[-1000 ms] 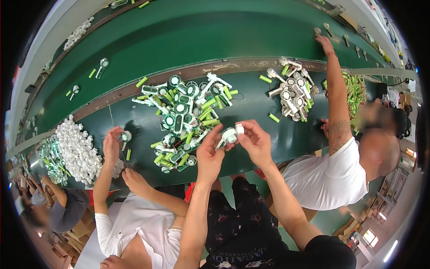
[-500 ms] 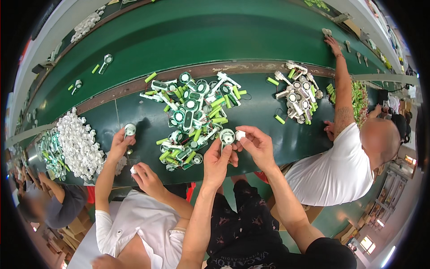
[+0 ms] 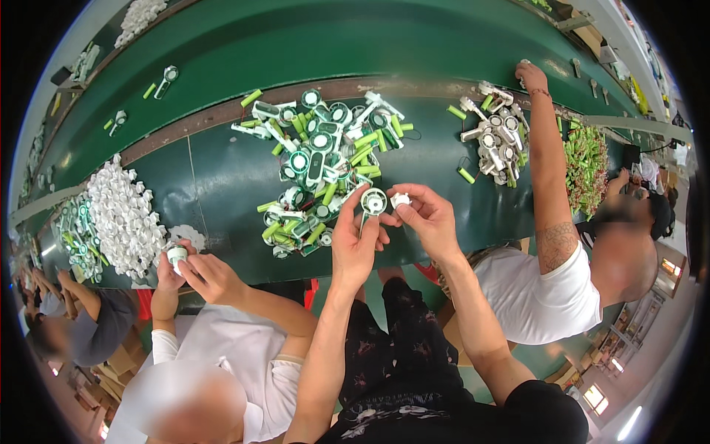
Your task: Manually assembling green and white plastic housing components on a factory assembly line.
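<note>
Above the near edge of the table, my left hand [image 3: 353, 248] is closed around a small handheld fan [image 3: 373, 201] with a round white head and a green-edged handle. The fan's ring-shaped face is turned up. Close to its right, my right hand [image 3: 430, 226] pinches a small white plastic piece [image 3: 401, 200] between thumb and fingers. A narrow gap lies between the piece and the fan head. Just beyond my hands spreads a heap of white-and-green fan bodies [image 3: 319, 169] with bright green battery cells and thin wires among them.
A green conveyor belt [image 3: 370, 52] runs beyond the table. At left, a co-worker's hands [image 3: 211, 275] hold a round white part near a mound of white pieces [image 3: 122, 222]. At right, another co-worker's arm [image 3: 551, 163] reaches past a heap of beige-white fans [image 3: 499, 140].
My white piece has turned and sits slightly farther from the fan head. The left co-worker's hands have come together. The right co-worker's hand now covers an item on the belt.
</note>
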Demonstrator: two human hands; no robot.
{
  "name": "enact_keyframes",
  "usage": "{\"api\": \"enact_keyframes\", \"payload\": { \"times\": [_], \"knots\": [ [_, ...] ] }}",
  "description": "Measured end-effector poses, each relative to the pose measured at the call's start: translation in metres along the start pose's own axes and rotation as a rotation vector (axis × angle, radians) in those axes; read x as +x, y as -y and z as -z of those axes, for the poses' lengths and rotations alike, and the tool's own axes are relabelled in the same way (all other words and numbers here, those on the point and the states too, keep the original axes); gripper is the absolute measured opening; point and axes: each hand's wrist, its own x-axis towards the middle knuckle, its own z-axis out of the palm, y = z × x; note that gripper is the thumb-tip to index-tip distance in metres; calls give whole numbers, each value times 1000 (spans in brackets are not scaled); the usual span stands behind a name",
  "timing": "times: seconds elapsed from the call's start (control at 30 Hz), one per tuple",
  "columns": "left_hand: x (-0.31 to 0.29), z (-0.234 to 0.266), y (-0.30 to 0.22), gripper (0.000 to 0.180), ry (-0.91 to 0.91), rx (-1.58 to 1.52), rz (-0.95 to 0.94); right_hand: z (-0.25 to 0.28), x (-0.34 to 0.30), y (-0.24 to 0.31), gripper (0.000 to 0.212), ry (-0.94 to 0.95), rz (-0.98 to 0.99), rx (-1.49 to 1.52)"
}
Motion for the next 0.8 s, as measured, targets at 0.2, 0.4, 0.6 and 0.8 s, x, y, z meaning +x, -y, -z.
{"api": "enact_keyframes", "payload": {
  "times": [0.2, 0.4, 0.6, 0.8],
  "knots": [
    [-4, 5, 4, 55, -24, 6, 25, 3, -8, 0, 32, 7, 11, 134],
    [-12, 7, 15, 58, -30, 95, 14, -13, -15, 13, 32, 138, 55, 93],
    [-16, 9, 22, 60, -33, 309, -57, -25, -11, 16, 24, 172, 175, -93],
    [-20, 14, 18, 63, 1, 359, -147, -14, -7, 17, 28, 197, -8, -127]
  ]
}}
